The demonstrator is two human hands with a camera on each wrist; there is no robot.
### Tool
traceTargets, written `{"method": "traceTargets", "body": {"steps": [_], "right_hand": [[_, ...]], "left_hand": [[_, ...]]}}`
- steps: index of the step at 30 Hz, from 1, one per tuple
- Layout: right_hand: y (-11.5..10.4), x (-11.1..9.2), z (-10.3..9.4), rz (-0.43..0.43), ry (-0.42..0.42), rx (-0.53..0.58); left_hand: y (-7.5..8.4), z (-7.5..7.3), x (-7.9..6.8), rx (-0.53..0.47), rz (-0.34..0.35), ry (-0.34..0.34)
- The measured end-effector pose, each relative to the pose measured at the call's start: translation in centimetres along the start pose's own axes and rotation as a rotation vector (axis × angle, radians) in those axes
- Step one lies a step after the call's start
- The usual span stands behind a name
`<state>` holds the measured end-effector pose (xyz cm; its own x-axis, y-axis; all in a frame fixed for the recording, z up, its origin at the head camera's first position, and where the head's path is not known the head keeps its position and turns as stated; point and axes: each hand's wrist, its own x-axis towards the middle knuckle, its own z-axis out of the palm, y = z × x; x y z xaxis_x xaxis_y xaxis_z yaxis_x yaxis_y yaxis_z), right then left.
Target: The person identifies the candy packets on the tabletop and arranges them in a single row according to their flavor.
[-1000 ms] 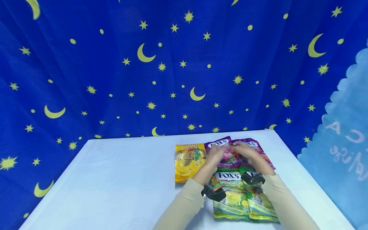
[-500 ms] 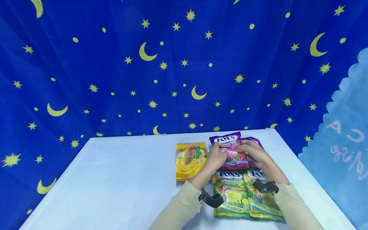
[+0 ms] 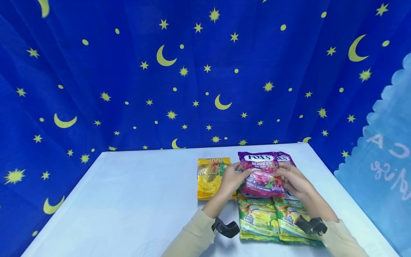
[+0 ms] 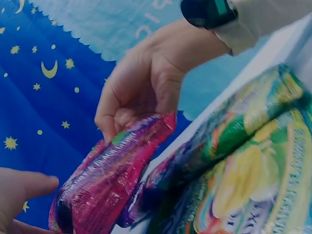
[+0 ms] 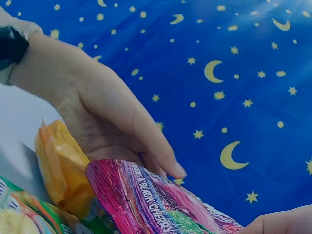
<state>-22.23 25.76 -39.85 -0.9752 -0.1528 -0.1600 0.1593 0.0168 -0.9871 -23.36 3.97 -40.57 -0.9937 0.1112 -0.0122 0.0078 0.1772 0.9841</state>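
My left hand [image 3: 232,181] and right hand [image 3: 297,181] grip a purple Fox's Berries candy bag [image 3: 260,178] by its two sides, thumbs on the front. It is raised, its lower edge covering the tops of two green Fox's Spring Tea candy bags [image 3: 259,219]. Behind it, partly hidden, lies another purple Fox's candy bag [image 3: 285,157]. In the left wrist view the held candy bag [image 4: 109,180] tilts between both hands. The right wrist view shows its black cherry lettering, with the left hand [image 5: 107,107] across from the right.
A yellow candy bag [image 3: 208,178] lies left of the others, close beside my left hand. All the bags are on the right half of a white table [image 3: 144,200]. A blue curtain [image 3: 135,71] with stars and moons hangs behind; a light blue cloth [image 3: 385,150] hangs at right.
Both hands have lifted the front purple candy bag off its place and brought it rightward and nearer, so it overlaps the tops of the green bags. The yellow bag stays put.
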Motion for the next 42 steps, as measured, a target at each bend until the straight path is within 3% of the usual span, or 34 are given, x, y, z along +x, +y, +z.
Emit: {"method": "traceTargets", "body": {"steps": [6,15,24,31,42], "right_hand": [[-0.1,-1.0,0.8,-0.025,0.039,-0.036],[-0.3,-1.2,1.3,0.028,0.023,-0.069],[0.1,-1.6,2.8,0.05,0.008,-0.156],[0.2,-1.4,4.6,0.069,-0.046,-0.134],[0.3,-0.6,7.7,0.085,0.002,-0.19]], "left_hand": [[-0.2,-0.5,-0.7,0.071,0.057,0.015],[-0.5,-1.1,-1.3,0.098,0.111,0.011],[-1.7,-3.2,-1.6,0.111,0.085,-0.022],[-1.9,-5.4,-1.9,0.145,0.055,-0.027],[-2.5,-8.6,-2.4,0.055,0.015,-0.063]]}}
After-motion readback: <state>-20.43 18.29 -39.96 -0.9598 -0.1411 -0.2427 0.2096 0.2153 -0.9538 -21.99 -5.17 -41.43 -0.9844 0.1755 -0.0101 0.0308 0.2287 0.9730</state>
